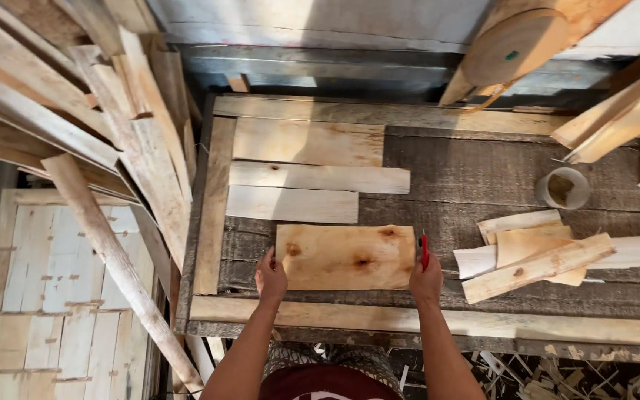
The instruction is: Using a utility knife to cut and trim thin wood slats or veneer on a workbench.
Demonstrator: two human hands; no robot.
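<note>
A knotty rectangular wood board [346, 257] lies flat on the dark workbench [483, 174], just below three pale boards [312, 172] laid side by side. My left hand [270, 277] grips the board's left edge. My right hand [427, 278] rests against its right edge and holds a red pencil [424, 250] pointing up. A wooden frame of long strips [215, 200] borders the boards on the left, top and bottom.
A pile of short offcuts [546, 255] lies to the right, with a small round container [563, 187] behind it. Long planks lean at the left [124, 148] and upper right [624, 111]. A slatted panel [61, 296] lies lower left. Shavings litter the floor.
</note>
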